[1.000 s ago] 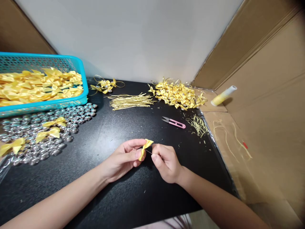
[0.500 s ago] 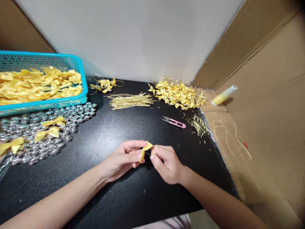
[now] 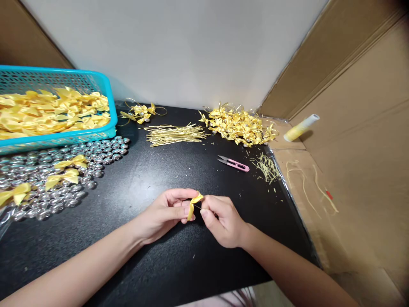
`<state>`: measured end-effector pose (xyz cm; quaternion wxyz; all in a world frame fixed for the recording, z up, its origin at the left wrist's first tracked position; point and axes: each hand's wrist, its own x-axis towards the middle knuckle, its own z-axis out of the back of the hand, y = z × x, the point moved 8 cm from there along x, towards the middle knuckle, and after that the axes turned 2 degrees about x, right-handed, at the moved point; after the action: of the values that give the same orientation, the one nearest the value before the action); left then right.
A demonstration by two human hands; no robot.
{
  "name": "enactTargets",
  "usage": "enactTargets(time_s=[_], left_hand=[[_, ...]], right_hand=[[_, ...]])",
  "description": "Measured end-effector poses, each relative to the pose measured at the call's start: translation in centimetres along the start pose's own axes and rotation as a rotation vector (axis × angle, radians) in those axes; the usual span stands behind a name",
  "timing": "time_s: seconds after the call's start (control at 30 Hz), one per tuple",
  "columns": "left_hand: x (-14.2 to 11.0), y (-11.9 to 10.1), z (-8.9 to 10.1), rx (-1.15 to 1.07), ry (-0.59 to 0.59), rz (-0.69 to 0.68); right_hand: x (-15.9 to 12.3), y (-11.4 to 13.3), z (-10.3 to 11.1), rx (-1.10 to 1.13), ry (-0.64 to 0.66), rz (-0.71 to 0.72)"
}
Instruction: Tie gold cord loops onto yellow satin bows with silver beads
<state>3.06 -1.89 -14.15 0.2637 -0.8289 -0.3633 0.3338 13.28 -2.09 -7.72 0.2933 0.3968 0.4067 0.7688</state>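
Note:
Between the thumb and fingers of my left hand (image 3: 169, 213) is a yellow ribbon bow (image 3: 194, 202), held above the front middle of the black table. My right hand (image 3: 222, 219) is closed close beside it, pinching a thin cord that runs out from the bow's middle. Most of the cord is hidden inside the right fingers. Beyond the hands lie pink thread snips (image 3: 234, 163), blades pointing left. Farther back is a bundle of gold cords (image 3: 177, 135).
A blue basket (image 3: 113, 106) of yellow bows stands at left, with silver beads (image 3: 68, 196) and a few bows before it. Finished-looking bows with beads (image 3: 239, 125) are heaped at the back. Cord scraps (image 3: 266, 168) and a yellow-white roll (image 3: 302, 128) are at right.
The bow has tilted slightly in my left fingers, its lower loop now hanging more upright. My right hand has shifted a touch left; both hands keep their grip.

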Motion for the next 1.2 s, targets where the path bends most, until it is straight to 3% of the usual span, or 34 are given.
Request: enactTargets(time_s=[0.37, 0.93, 1.2], left_hand=[[-0.02, -0.67, -0.38, 0.002, 0.031, -0.072], [-0.06, 0.15, -0.38, -0.015, 0.006, -0.026], [-0.09, -0.27, 0.11, -0.05, -0.016, -0.064]], right_hand=[[0.26, 0.05, 0.21, -0.012, 0.025, 0.014], [-0.17, -0.09, -0.45, -0.046, -0.015, -0.006], [0.43, -0.2, 0.3, -0.036, 0.013, 0.012]])
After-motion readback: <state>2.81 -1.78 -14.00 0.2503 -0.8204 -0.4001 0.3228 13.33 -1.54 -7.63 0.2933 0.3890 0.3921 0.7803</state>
